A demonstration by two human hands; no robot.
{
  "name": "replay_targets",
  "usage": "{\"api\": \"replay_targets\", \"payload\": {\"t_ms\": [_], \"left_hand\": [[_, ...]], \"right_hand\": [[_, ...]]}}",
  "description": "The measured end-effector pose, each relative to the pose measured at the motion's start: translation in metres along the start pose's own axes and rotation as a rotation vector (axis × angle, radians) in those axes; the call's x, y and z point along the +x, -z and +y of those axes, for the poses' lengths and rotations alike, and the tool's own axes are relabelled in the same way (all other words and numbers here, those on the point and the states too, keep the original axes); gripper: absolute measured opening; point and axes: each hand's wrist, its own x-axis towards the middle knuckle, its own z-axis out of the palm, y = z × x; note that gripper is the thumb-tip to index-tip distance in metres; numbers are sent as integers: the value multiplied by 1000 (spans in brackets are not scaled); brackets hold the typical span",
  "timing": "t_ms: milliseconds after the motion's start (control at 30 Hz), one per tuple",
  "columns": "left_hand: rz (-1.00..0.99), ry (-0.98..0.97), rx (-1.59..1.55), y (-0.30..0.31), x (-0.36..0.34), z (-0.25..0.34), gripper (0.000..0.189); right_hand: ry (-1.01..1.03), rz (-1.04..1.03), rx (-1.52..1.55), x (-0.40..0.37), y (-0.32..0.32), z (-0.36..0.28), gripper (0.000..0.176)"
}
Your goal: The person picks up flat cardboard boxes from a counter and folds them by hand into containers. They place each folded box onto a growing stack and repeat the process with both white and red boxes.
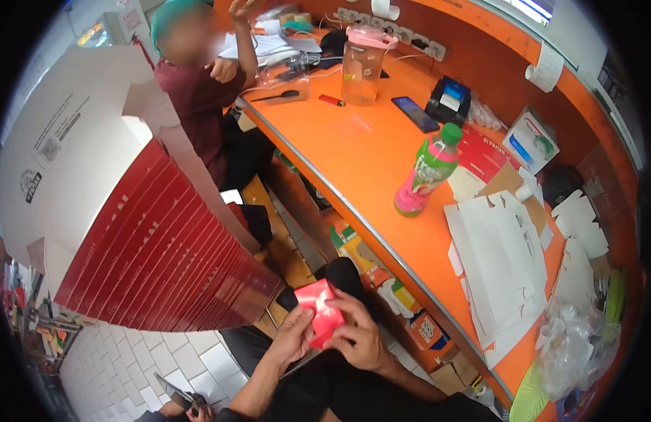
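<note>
A small glossy red packet (320, 304) with a pale shine on its upper part is held low in front of my lap. My left hand (292, 341) pinches its left edge with the thumb on top. My right hand (358, 339) grips its right side, fingers curled over the face and lower corner. What the packet contains, if anything, does not show. Close by on the left rises a tall stack of nested red and white cardboard boxes (171, 239), their white lids standing up.
On the orange table (368, 158) stand a green-capped bottle (427, 172) and a pink-lidded jug (364, 67), near a phone (414, 114). Flattened white cardboard (498, 260) and a plastic bag (572, 344) lie right. A co-worker (199, 91) sits behind the boxes; another person's hand (199, 409) is lower left.
</note>
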Motion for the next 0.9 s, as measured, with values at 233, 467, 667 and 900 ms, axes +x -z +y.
{"api": "replay_targets", "payload": {"t_ms": [233,467,667,900], "left_hand": [[41,-30,6,-10,-2,-12,35],[198,-66,-54,-23,6,-17,34],[303,-197,-78,-10,17,-22,28],[225,-108,120,-34,17,-48,25]], "right_hand": [[-154,326,-194,-16,-19,15,21],[-350,137,-170,-2,0,-13,27],[-63,-59,-20,-3,17,16,33],[62,311,-358,-8,0,23,34]]}}
